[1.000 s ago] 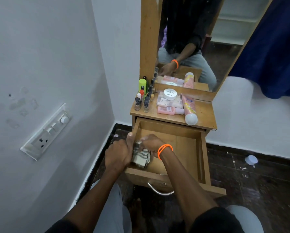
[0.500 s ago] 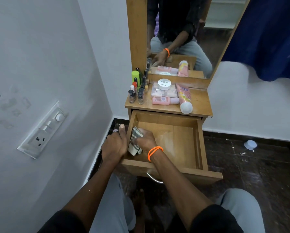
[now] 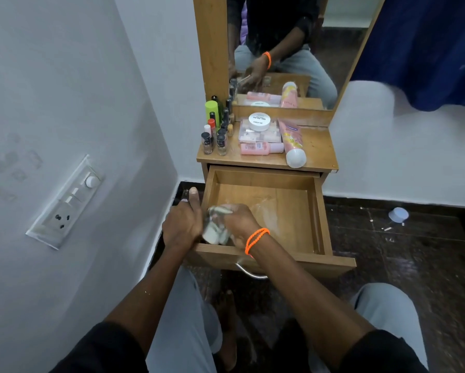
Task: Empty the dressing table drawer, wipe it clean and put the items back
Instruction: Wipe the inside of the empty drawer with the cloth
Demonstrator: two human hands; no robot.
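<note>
Wiping inside the open drawer (image 3: 263, 189), the right hand (image 3: 240, 220) has its fingers curled round a crumpled checked cloth (image 3: 216, 228), pressed into the drawer's near left corner, at about 8 o'clock on the drawer floor. An orange wristband (image 3: 256, 239) sits on that wrist. Just beside it at 9 o'clock, the left hand (image 3: 182, 224) clasps the drawer's left wall, thumb stretched along the outside edge. Up at 12 o'clock, the dressing table top (image 3: 317, 146) carries the emptied items: small nail polish bottles (image 3: 215, 141) and a green bottle (image 3: 211, 110) toward 11, a white round jar (image 3: 259, 121) on a flat clear box, a pink bottle (image 3: 261, 148) lying down, and a pink tube (image 3: 291, 142) at 1. The mirror (image 3: 293, 49) stands behind them.
</note>
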